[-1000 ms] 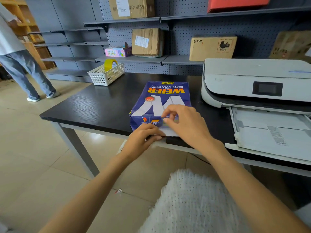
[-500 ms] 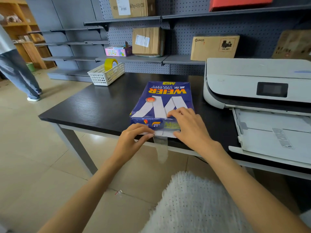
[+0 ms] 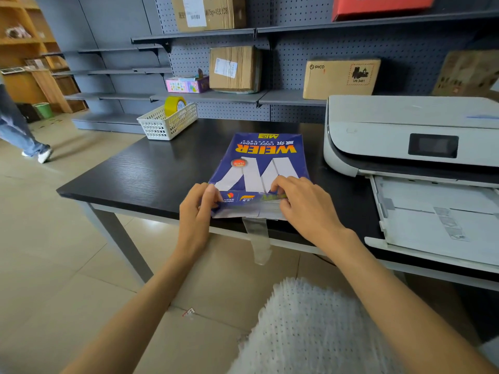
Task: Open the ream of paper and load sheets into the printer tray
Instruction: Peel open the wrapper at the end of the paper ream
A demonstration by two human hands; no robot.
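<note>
A blue ream of copy paper lies flat on the black table, its near end at the table's front edge. My left hand pinches the wrapper at the ream's near left corner. My right hand presses and grips the near right end of the wrapper. The end flap is partly unfolded and shows white. A strip of clear tape hangs down from that end over the table edge. The white printer stands to the right, with its paper tray pulled out toward me.
A white mesh basket holding a yellow tape roll sits at the table's back left. Grey shelves with cardboard boxes run behind the table. A person's leg is on the tiled floor at far left.
My left hand moved up from below the ream's end to its near left corner. The clear tape strip came loose and now hangs down. The person at left walked further out of frame.
</note>
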